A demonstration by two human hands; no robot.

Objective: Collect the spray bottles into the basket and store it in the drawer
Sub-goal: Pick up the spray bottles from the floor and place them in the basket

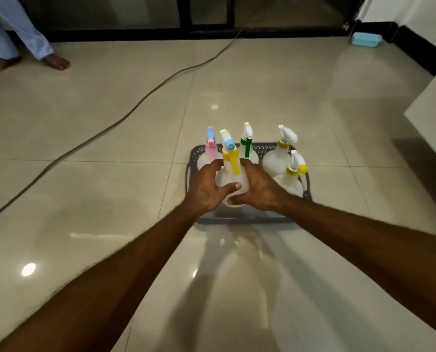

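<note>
A grey lattice basket (262, 148) stands on the tiled floor ahead of me. Upright inside it are several white spray bottles: one with a pink trigger (211, 146) at the back left, one with a green trigger (247, 144) behind the middle, and two with yellow collars (278, 158) (293, 181) on the right. Both my left hand (206, 189) and my right hand (259, 190) wrap around a white bottle with a yellow trigger and blue nozzle (231, 168), held upright at the basket's front left. Its base is hidden by my fingers.
A dark cable (125, 115) runs across the floor from the left to the far wall. A person's bare feet (56, 62) stand at the far left. A pale cabinet edge (430, 102) juts in at the right. A light blue box (366, 39) lies at the back right.
</note>
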